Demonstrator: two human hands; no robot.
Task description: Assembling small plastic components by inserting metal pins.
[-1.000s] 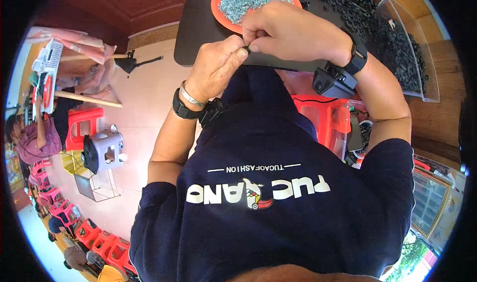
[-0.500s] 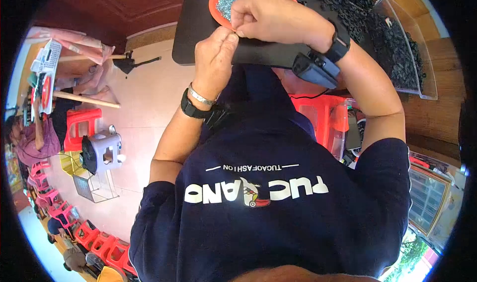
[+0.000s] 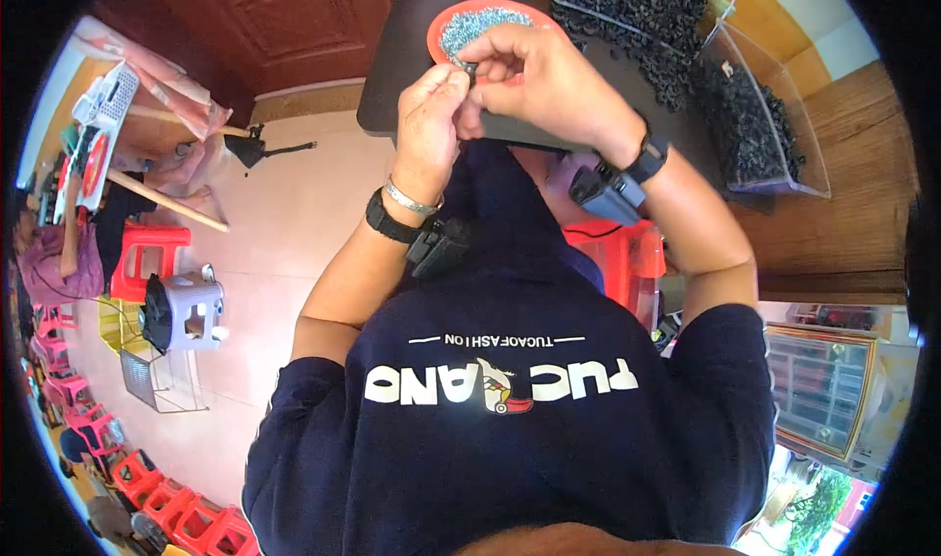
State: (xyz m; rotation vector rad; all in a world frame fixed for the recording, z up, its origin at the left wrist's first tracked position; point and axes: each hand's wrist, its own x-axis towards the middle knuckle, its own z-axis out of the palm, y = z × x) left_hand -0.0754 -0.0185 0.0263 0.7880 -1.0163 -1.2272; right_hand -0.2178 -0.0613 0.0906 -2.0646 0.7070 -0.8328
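Note:
My left hand is closed in a pinch at the table's near edge, thumb against the fingers. Just right of it, the curled fingers of my right hand meet its fingertips. Between the two sets of fingertips shows a small black part, mostly covered, so its shape cannot be made out. Directly behind my hands sits an orange-red plate heaped with small shiny silver metal pieces, likely screws. Part of the plate is hidden by my right hand.
Piles of small black parts lie on the dark table at the back right, some in clear bins. Red stools stand on the floor to the left, near a person at another workplace.
My hands have come slightly nearer to my body, and the right fingers have opened out from a tighter curl. A small black part now shows between the fingertips. The view has shifted.

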